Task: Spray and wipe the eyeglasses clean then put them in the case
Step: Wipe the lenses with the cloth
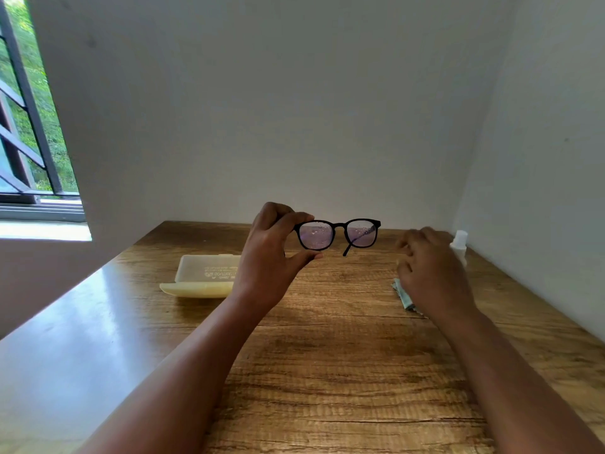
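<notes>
1. Two droplet-speckled lenses show in the black plastic-framed eyeglasses [338, 233], raised above the wood-grain table [327, 371] – the left hand [266, 263] pinches one end of the frame between thumb and fingers, probably to keep skin off the wet glass.
2. The right hand [432, 273] hovers over a folded pale cloth [403, 294], fingers loosely curled and gripping nothing – likely reaching for it.
3. The small white spray bottle [459, 245] stands by the wall.
4. The cream plastic case [204, 279] lies open, ready to receive the glasses.
</notes>
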The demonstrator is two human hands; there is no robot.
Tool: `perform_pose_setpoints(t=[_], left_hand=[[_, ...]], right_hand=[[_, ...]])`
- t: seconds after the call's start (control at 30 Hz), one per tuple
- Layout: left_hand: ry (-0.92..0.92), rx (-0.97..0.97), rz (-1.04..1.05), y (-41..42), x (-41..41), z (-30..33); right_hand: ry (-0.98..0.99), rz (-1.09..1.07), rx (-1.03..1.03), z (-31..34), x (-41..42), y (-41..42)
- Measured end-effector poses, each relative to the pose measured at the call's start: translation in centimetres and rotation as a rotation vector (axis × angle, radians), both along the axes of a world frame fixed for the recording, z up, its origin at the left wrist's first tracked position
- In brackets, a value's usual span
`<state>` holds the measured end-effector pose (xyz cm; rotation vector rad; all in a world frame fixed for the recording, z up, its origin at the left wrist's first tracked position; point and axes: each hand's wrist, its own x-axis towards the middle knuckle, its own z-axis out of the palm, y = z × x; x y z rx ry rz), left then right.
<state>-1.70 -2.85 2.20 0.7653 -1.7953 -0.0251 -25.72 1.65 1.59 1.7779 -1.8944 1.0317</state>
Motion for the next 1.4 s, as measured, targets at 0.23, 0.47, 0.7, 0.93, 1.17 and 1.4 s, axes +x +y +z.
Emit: perform_pose_setpoints(t=[0.23,0.47,0.7,0.93,1.17,1.4], left_hand=[[0.008,-0.001,0.012,0.0,0.0,0.0],[0.02,0.01,0.014,0.2,0.0,0.1],[0.021,0.01,0.017,0.1,-0.2,0.3],[0.025,-0.008,0.029,0.0,-0.3,0.4],[0.011,-0.028,0.035,0.0,-0.3,0.5],[-0.001,-0.057,0.053,-0.1,-0.2,0.3]], right_hand=[[0.064,-0.177,0.446,-0.4,0.5,0.4],[-0.06,-0.213,0.369,-0.2,0.9,0.4],[-0.116,0.081,-0.402,2.5,1.6,0.3],[0.251,0.505,-0.437,5.1,6.2,-0.8],[0.282,0.477,-0.475,2.6,7.1,-2.2],[0.526,0.557,-0.429,0.8,8.4,-2.0]])
